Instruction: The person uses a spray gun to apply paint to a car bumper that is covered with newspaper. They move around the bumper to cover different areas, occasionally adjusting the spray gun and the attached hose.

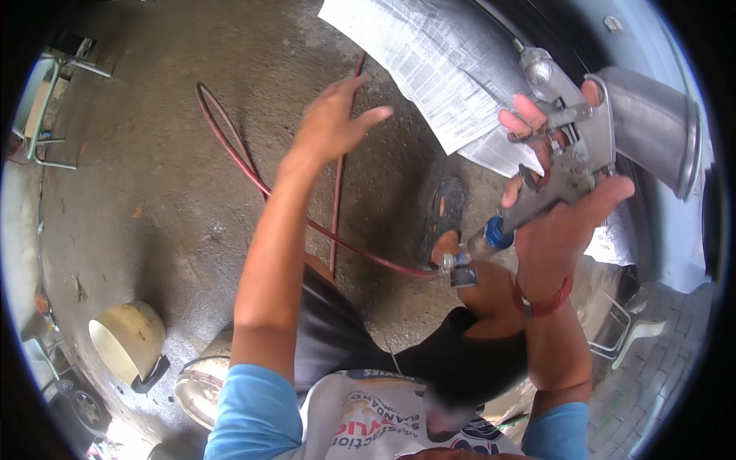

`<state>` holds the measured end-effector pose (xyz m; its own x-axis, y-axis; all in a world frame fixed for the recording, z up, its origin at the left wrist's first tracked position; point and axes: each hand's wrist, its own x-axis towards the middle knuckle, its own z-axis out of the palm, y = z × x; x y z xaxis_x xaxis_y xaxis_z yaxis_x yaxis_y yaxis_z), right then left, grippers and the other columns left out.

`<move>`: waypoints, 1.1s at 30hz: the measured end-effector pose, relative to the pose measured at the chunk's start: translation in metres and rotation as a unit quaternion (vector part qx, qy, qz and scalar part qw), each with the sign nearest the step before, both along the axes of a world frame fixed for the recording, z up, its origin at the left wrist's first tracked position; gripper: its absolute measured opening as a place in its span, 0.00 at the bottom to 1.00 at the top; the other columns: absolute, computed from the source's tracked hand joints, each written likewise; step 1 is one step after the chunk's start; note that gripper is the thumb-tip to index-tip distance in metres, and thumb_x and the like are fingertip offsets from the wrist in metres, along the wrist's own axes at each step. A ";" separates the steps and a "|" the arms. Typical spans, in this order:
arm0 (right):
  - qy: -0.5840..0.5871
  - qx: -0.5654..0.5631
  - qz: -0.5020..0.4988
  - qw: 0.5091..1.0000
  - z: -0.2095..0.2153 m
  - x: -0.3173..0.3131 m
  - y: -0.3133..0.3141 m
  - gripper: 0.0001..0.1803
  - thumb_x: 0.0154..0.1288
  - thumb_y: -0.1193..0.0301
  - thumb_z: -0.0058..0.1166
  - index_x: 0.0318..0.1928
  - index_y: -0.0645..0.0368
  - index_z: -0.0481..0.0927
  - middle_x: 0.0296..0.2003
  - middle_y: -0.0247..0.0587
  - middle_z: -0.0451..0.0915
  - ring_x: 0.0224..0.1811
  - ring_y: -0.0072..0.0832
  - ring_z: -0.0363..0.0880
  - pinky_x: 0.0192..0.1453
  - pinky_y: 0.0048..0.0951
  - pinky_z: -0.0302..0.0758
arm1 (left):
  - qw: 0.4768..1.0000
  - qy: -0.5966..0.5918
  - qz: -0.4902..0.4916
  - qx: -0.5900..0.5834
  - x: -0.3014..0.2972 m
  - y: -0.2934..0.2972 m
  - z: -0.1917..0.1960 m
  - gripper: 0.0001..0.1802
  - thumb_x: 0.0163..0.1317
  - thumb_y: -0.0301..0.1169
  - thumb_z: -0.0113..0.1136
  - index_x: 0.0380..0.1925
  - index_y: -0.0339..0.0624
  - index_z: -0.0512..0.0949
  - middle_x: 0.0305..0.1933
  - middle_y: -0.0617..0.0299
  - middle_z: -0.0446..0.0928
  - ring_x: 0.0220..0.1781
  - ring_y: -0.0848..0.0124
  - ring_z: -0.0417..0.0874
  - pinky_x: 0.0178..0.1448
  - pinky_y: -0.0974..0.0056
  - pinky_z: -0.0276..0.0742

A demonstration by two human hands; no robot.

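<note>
My right hand (556, 230) grips a metal spray gun (563, 165) by its handle, at the right. A wide grey metal cup (652, 130) is fixed to the gun's side. At the handle's foot sits a small clear filter with a blue collar (498, 232), and a red air hose (368, 255) joins there and trails left across the floor. Out in front, my left hand (333, 119) is raised over the floor with the thumb apart from the fingers and nothing in it. Some of my right fingers are hidden behind the gun.
Newspaper sheets (437, 69) cover a surface at the top right, beside a light blue panel (694, 253). My sandalled foot (445, 218) stands below them. At the lower left are a cream bucket (126, 341) and a second pail (201, 387). A metal-framed chair (46, 107) stands far left.
</note>
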<state>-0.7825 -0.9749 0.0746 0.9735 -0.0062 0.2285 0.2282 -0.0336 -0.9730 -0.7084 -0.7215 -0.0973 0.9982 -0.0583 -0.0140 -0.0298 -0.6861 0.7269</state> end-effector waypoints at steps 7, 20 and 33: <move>-0.043 -0.063 -0.053 0.996 -0.013 0.008 0.014 0.50 0.84 0.30 0.29 0.83 0.59 0.64 0.44 0.44 0.89 0.43 0.25 0.88 0.29 0.22 0.76 | 0.884 -0.122 0.281 0.354 -0.082 0.083 -0.050 0.41 0.67 0.56 0.75 0.77 0.54 0.77 0.83 0.43 0.69 0.87 0.46 0.65 0.89 0.34 0.54; -0.111 -0.155 -0.172 0.966 -0.094 0.036 0.065 0.36 0.92 0.45 0.29 0.62 0.65 0.80 0.47 0.45 0.89 0.38 0.25 0.85 0.30 0.25 0.78 | 0.932 0.045 0.347 -0.094 -0.086 0.121 -0.055 0.42 0.72 0.58 0.70 0.77 0.47 0.76 0.63 0.44 0.87 0.67 0.53 0.87 0.73 0.49 0.81; -0.208 -0.082 -0.207 0.952 -0.146 0.073 0.144 0.38 0.90 0.42 0.35 0.73 0.64 0.75 0.42 0.41 0.87 0.37 0.24 0.85 0.26 0.24 0.77 | 0.845 -0.101 0.508 -0.136 -0.115 0.146 -0.023 0.47 0.68 0.67 0.70 0.81 0.58 0.72 0.72 0.45 0.80 0.72 0.53 0.82 0.76 0.45 0.77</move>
<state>-0.7098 -0.8309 -0.0711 0.7196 -0.3016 0.6255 0.5277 -0.3481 -0.7749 -0.8232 -0.5751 -0.1204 0.5163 0.8555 0.0392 0.3313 -0.2417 0.9120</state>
